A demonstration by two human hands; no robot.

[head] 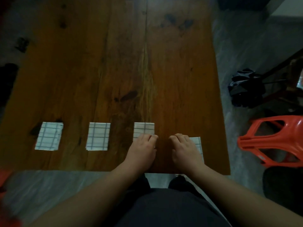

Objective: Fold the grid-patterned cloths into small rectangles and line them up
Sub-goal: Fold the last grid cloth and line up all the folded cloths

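Head view, looking down. The brown wooden surface [98,63] fills most of the frame, its planks running away from me, with dark knots and stains. Grey floor [246,46] lies around it. On the floor to the right stands an orange plastic stool [268,141], and beyond it a crumpled black bundle [246,89]; I cannot tell what the bundle is. Four white grid-patterned cloths, each folded to a small rectangle, lie near the front edge of the surface. The first cloth [48,136], second cloth [98,136] and third cloth [144,129] sit in a row, well apart from one another. The fourth cloth [197,145] lies further right and nearer the front edge, out of line with the rest. The left hand [142,149] rests on the near half of the third cloth, and the right hand [183,149] covers the left part of the fourth cloth. Each hand is knuckles up with its fingers curled down. For either grip, I cannot tell whether it pinches the fabric or only presses on it.
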